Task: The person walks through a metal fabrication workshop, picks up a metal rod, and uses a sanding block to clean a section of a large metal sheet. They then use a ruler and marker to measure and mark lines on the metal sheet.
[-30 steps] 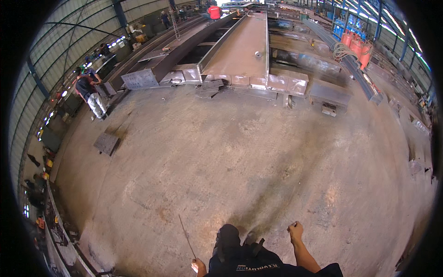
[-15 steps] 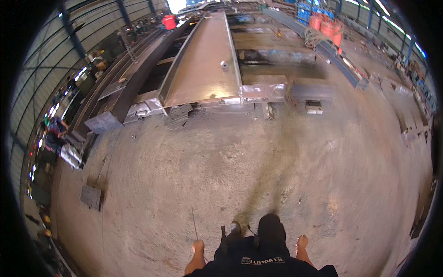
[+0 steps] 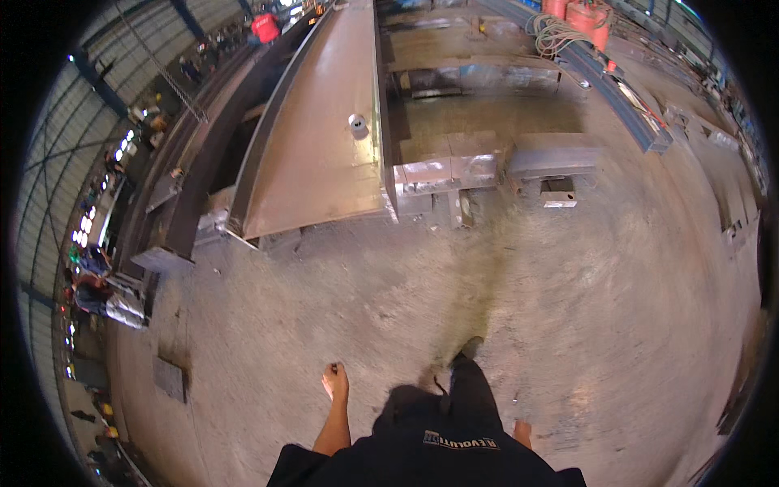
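Observation:
My left hand [image 3: 334, 380] is out in front of my body above the concrete floor [image 3: 308, 308], its fingers curled closed. A small dark spot shows at the fingers, and what they hold, if anything, I cannot make out. My right hand [image 3: 522, 432] hangs low beside my dark shirt [image 3: 398, 458], its fingers hidden or too blurred to read. Both hands are well away from the steelwork. Ahead is a long steel beam [image 3: 312, 130] with upright side flanges, and a short metal cylinder [image 3: 358, 125] stands on its flat web.
More steel beams [image 3: 454, 170] lie right of the long one. A hollow steel block [image 3: 558, 193] rests on the floor. Red gas cylinders [image 3: 587, 20] and a coiled hose [image 3: 556, 34] sit far right. A flat plate [image 3: 170, 380] lies at left, near a bending person [image 3: 101, 296].
The steelwork has come nearer and shifted left in view as I step forward. My left hand has swung forward, my right hand back. The thin line by my left hand no longer shows.

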Available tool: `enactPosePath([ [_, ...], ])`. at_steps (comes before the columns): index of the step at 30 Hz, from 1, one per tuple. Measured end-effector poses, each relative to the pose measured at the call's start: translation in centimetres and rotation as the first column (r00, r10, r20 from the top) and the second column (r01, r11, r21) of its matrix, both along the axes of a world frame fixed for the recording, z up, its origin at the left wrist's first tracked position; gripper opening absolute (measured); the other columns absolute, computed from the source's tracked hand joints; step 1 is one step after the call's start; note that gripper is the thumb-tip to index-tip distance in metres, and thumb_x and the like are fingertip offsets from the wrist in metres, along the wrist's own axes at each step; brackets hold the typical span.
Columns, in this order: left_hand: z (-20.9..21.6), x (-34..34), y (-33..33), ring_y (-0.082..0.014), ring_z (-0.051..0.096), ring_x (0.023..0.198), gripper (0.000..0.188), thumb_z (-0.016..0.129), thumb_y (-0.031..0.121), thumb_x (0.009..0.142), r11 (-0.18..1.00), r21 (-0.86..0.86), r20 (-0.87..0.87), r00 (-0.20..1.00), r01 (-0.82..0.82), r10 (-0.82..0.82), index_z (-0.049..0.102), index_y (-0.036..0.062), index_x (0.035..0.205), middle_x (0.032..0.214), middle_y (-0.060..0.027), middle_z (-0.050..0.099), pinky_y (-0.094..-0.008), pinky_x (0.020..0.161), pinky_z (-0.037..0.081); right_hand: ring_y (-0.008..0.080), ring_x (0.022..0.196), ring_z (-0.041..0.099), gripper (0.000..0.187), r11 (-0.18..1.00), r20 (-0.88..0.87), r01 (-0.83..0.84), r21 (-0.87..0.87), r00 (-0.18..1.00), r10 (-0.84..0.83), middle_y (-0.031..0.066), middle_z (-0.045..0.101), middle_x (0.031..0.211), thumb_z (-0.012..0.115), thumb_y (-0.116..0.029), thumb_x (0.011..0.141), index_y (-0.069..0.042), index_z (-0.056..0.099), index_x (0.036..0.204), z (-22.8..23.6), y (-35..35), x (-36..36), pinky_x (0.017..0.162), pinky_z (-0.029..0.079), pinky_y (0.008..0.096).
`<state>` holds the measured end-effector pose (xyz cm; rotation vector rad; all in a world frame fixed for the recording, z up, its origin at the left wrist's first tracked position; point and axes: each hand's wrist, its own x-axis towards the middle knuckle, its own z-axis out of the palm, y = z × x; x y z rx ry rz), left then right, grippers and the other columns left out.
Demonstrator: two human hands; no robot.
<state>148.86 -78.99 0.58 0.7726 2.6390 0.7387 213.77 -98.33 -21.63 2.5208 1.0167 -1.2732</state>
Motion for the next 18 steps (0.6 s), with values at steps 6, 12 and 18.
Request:
enactPosePath([
  [6, 7.2, 5.0, 14.6, -0.0324, 0.066, 0.066, 0.033, 0.065, 0.031, 0.096, 0.976, 0.182, 0.015, 0.992, -0.124, 0.123, 0.071, -0.0008, 0.097, 0.075, -0.0213, 0.068, -0.0467, 0.066, 0.051, 0.0121, 0.052, 0.044, 0.015, 0.684, -0.43, 0.679, 0.267, 0.719, -0.546, -0.0008, 0.053, 0.075, 0.056, -0.026, 0.094, -0.013, 0.06, 0.099, 14.6, 41.1, 0.5, 0.044, 0.034, 0.029],
  [12, 8.9, 3.0, 34.7, -0.0225, 0.056, 0.06, 0.031, 0.067, 0.028, 0.098, 0.93, 0.352, -0.098, 0.984, -0.108, 0.151, 0.068, -0.0022, 0.093, 0.068, -0.0163, 0.063, -0.0406, 0.06, 0.046, 0.0116, 0.067, 0.051, 0.019, 0.705, -0.556, 0.505, 0.498, 0.81, -0.187, 0.0004, 0.059, 0.085, 0.06, -0.028, 0.093, -0.01, 0.063, 0.101, 22.6, 71.7, 0.7, 0.056, 0.041, 0.0277],
  [18, 14.3, -5.8, 55.4, -0.0179, 0.052, 0.06, 0.033, 0.07, 0.029, 0.099, 0.9, 0.423, -0.169, 0.966, -0.107, 0.194, 0.068, -0.0032, 0.091, 0.067, -0.0126, 0.061, -0.0379, 0.058, 0.045, 0.0085, 0.069, 0.048, 0.017, 0.721, -0.609, 0.499, 0.48, 0.781, -0.135, -0.0036, 0.054, 0.081, 0.06, -0.032, 0.098, -0.017, 0.062, 0.105, 21.6, 91.9, -8.6, 0.055, 0.037, 0.0265],
])
